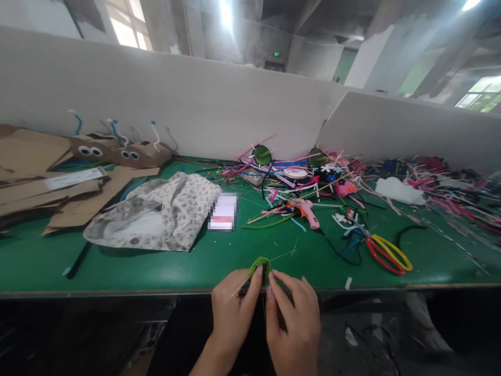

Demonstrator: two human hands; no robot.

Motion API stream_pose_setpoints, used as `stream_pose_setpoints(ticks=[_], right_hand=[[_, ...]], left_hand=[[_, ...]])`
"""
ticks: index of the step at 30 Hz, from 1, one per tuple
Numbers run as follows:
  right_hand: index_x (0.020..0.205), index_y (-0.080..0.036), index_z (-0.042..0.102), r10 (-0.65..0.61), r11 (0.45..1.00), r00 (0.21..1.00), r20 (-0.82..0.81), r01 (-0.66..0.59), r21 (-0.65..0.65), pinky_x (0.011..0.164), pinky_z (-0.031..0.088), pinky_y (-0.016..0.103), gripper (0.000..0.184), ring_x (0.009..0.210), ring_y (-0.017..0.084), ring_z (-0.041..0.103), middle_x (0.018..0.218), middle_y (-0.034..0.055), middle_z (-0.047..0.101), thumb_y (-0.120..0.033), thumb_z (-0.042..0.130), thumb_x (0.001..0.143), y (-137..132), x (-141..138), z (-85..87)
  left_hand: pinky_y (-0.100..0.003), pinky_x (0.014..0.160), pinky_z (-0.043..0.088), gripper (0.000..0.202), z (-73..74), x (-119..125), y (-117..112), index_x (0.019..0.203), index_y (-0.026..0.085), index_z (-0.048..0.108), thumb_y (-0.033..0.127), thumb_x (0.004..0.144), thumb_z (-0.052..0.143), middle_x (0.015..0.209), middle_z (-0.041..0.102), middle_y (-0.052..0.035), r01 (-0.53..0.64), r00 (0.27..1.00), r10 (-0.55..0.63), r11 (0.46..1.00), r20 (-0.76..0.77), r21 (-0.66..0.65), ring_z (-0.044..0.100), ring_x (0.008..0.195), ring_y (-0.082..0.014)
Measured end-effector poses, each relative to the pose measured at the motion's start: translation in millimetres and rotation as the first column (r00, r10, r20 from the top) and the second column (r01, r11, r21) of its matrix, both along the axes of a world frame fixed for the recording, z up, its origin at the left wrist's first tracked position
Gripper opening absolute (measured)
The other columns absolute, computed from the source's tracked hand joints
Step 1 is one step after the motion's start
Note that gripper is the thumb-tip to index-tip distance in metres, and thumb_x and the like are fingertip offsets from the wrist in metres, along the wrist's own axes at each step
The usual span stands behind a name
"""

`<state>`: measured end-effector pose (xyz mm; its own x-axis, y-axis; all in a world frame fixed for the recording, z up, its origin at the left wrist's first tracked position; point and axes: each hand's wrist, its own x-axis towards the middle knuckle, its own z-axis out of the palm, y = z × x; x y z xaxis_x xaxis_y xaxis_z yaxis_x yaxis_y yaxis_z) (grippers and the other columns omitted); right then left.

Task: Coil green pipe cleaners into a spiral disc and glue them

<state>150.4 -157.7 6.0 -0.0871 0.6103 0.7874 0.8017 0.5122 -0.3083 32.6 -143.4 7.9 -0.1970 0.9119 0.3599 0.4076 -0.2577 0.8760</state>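
Note:
Between my two hands, at the front edge of the green table, is a small green fuzzy loop, which looks like coiled pipe cleaner. My left hand pinches its left side, with the thumb pressed on the inner face. The fingertips of my right hand close on its right edge. A thin clear strand runs off from the loop to the right. The undersides of the fingers and the lower part of the loop are hidden.
Red-and-yellow-handled scissors and a pink glue gun lie to the right. Behind are heaped pipe cleaners. A patterned cloth bag, a blurred-out phone-like rectangle and cardboard pieces with googly eyes lie leftward.

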Motion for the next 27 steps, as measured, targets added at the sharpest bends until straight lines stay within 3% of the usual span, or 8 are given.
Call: stream_pose_setpoints(ticks=[9,14,22,27], right_hand=[[0.102,-0.018,0.066,0.067,0.993,0.997,-0.045,-0.063,0.099,0.1,0.042,0.044,0.021,0.088,0.018,0.068,0.094,0.0042,0.074,-0.008,0.059,0.086,5.4,0.3,1.8],[0.107,-0.015,0.065,0.142,0.986,0.989,-0.031,-0.139,0.088,0.099,0.043,0.042,0.022,0.09,0.018,0.068,0.098,0.0068,0.073,-0.01,0.06,0.085,5.6,3.0,1.9],[0.097,-0.018,0.068,0.002,0.986,1.0,-0.011,0.0,0.165,0.098,0.041,0.048,0.018,0.093,0.022,0.067,0.095,0.0057,0.074,-0.009,0.063,0.083,10.0,6.2,0.8],[0.1,-0.018,0.067,0.085,0.984,0.996,-0.04,-0.077,0.163,0.098,0.043,0.046,0.022,0.09,0.02,0.068,0.092,0.0051,0.074,-0.006,0.063,0.082,11.5,4.1,2.8]], left_hand=[[-0.021,0.06,0.045,0.034,-1.3,1.0,0.4,0.062,0.015,0.066,0.033,0.089,0.056,0.059,0.062,-0.0001,-0.011,0.999,0.011,1.0,0.045,-0.008,0.059,0.061,-0.0145],[-0.019,0.059,0.046,0.032,0.3,1.6,0.2,0.067,0.015,0.069,0.035,0.088,0.057,0.064,0.067,0.0001,0.001,0.991,0.007,0.998,0.134,-0.059,0.06,0.06,-0.0139],[-0.019,0.061,0.047,0.027,0.7,2.3,0.5,0.069,0.016,0.07,0.03,0.088,0.058,0.065,0.068,0.0008,-0.019,0.996,0.016,0.999,0.091,0.029,0.062,0.061,-0.0134],[-0.019,0.061,0.047,0.024,4.2,1.9,1.9,0.07,0.016,0.071,0.029,0.087,0.06,0.064,0.068,0.0004,-0.042,0.996,0.036,0.997,0.083,0.07,0.062,0.06,-0.0134]])
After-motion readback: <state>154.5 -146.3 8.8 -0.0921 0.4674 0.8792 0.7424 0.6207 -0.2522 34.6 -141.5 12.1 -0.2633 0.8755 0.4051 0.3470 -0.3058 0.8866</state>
